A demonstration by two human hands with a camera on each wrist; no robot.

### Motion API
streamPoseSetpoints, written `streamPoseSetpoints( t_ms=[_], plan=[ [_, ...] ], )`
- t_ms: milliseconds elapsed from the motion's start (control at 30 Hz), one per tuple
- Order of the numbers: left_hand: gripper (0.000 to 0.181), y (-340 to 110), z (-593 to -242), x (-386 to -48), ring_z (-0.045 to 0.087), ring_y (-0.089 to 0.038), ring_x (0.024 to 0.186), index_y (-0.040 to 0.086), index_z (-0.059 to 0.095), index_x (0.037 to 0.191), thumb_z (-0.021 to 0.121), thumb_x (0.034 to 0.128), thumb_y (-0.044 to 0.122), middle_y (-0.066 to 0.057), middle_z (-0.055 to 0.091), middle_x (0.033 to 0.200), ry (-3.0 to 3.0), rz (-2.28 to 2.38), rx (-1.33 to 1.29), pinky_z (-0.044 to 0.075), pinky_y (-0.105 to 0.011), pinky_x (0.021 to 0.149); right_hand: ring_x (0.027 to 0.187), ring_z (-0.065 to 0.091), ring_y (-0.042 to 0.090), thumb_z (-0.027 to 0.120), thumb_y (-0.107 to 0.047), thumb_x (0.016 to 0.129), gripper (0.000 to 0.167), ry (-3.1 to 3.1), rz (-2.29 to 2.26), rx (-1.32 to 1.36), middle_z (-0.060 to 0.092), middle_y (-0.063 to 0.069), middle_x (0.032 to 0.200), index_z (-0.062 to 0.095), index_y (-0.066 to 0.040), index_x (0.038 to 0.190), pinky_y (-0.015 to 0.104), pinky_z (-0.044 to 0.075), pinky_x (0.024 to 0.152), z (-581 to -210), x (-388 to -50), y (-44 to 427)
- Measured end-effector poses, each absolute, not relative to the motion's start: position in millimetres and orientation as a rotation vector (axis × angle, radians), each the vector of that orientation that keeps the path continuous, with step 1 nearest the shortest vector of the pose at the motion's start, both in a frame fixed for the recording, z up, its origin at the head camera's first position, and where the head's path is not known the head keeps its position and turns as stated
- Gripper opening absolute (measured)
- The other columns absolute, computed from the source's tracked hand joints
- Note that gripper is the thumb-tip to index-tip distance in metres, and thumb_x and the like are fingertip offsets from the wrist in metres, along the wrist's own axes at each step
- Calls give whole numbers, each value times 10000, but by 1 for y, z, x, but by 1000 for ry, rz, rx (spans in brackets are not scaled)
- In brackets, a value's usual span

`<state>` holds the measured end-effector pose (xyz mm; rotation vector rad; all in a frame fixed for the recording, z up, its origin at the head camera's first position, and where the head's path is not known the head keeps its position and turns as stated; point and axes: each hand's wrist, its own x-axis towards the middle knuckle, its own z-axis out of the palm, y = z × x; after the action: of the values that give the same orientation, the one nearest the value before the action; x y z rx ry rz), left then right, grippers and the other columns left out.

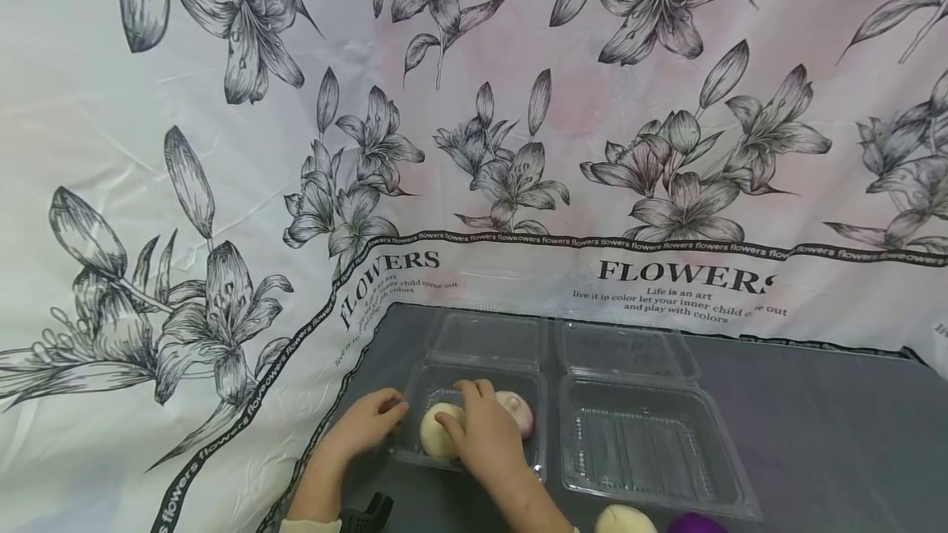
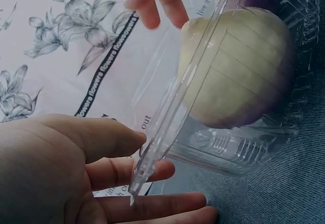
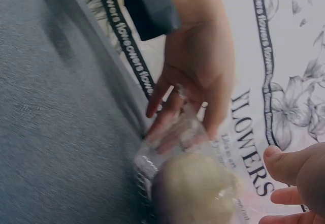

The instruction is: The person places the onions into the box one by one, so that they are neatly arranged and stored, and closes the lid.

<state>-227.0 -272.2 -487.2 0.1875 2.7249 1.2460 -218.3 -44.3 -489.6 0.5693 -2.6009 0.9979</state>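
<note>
My left hand [image 1: 366, 422] is at the left side of an opened clear plastic box [image 1: 543, 401]. In the left wrist view its thumb and fingers pinch the box's rim [image 2: 152, 155] from both sides. Inside lies a cream-coloured turnip [image 1: 439, 434] with a purple underside, and beside it a pinkish-white turnip [image 1: 516, 410]. Over the box is my right hand [image 1: 490, 438], its fingers spread and holding nothing. In the left wrist view those fingertips are above the cream turnip [image 2: 238, 66], close to its pale tip.
A second clear box [image 1: 640, 484] stands to the right with its lid [image 1: 625, 352] folded back. Near the front edge of view are a pale turnip [image 1: 625, 520] and a deep purple one [image 1: 694, 524]. A flower-printed sheet [image 1: 504, 270] hangs behind the grey table [image 1: 829, 434].
</note>
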Motion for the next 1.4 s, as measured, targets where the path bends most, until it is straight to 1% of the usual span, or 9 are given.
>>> streamPoseSetpoints(
  t_ms=[133, 300, 367, 467, 567, 667, 833, 1067, 1400],
  plan=[
    [260, -273, -487, -227, 511, -179, 640, 81, 623, 859, 586, 1050, 253, -8, 590, 749, 2740, 1245, 213, 415, -344, 566, 737, 667, 204, 774, -321, 929, 454, -2578, 970, 511, 637, 183, 1200, 660, -17, 1246, 380, 590, 722, -483, -221, -37],
    [288, -276, -488, -225, 440, -161, 586, 88, 610, 818, 580, 1054, 251, -10, 570, 722, 2705, 1245, 207, 385, -319, 541, 718, 663, 194, 784, -238, 921, 420, -2586, 989, 414, 627, 213, 1223, 658, 0, 1243, 305, 574, 626, -480, -223, -28],
    [260, -277, -487, -224, 471, -163, 609, 64, 628, 865, 578, 1054, 236, -19, 586, 740, 2683, 1260, 207, 403, -326, 556, 787, 683, 247, 780, -202, 915, 392, -2584, 1009, 354, 628, 218, 1226, 668, -2, 1233, 338, 580, 637, -480, -224, -25],
    [231, -278, -487, -224, 587, -185, 709, -4, 662, 1067, 596, 1043, 216, -48, 657, 860, 2660, 1284, 198, 486, -370, 620, 969, 671, 359, 774, -171, 904, 354, -2570, 1012, 274, 638, 217, 1216, 690, -16, 1211, 477, 582, 759, -480, -228, -22],
    [425, -281, -488, -223, 684, -258, 864, -53, 558, 1371, 618, 1022, 181, -131, 706, 1042, 2642, 1299, 207, 559, -473, 757, 1091, 606, 424, 767, -158, 899, 351, -2572, 1027, 226, 622, 229, 1225, 693, -19, 1213, 584, 528, 858, -480, -230, -18],
    [628, -284, -489, -223, 694, -331, 1008, -97, 369, 1524, 621, 1000, 143, -215, 685, 1193, 2612, 1297, 257, 535, -562, 895, 1141, 568, 454, 770, -157, 895, 384, -2599, 1035, 193, 588, 254, 1255, 678, -2, 1234, 618, 502, 887, -481, -232, -15],
    [708, -288, -489, -223, 663, -405, 1089, -91, 256, 1572, 593, 981, 107, -282, 635, 1276, 2527, 1305, 334, 491, -622, 944, 1185, 547, 494, 764, -166, 902, 462, -2646, 1034, 149, 540, 296, 1309, 632, 51, 1288, 621, 510, 899, -483, -234, -10],
    [754, -292, -482, -222, 583, -476, 1195, -102, 182, 1574, 580, 951, 44, -275, 653, 1244, 2407, 1295, 384, 459, -649, 954, 1241, 495, 556, 769, -186, 890, 599, -2688, 1025, 113, 465, 387, 1379, 550, 118, 1357, 661, 478, 939, -480, -235, -8],
    [778, -296, -473, -217, 607, -475, 1156, -78, 189, 1573, 598, 925, 53, -281, 625, 1296, 2380, 1255, 355, 507, -597, 872, 1331, 287, 702, 738, -193, 897, 815, -2698, 1346, -10, 224, 531, 1468, 312, 186, 1481, 736, 346, 1028, -478, -240, -4]
  ],
)
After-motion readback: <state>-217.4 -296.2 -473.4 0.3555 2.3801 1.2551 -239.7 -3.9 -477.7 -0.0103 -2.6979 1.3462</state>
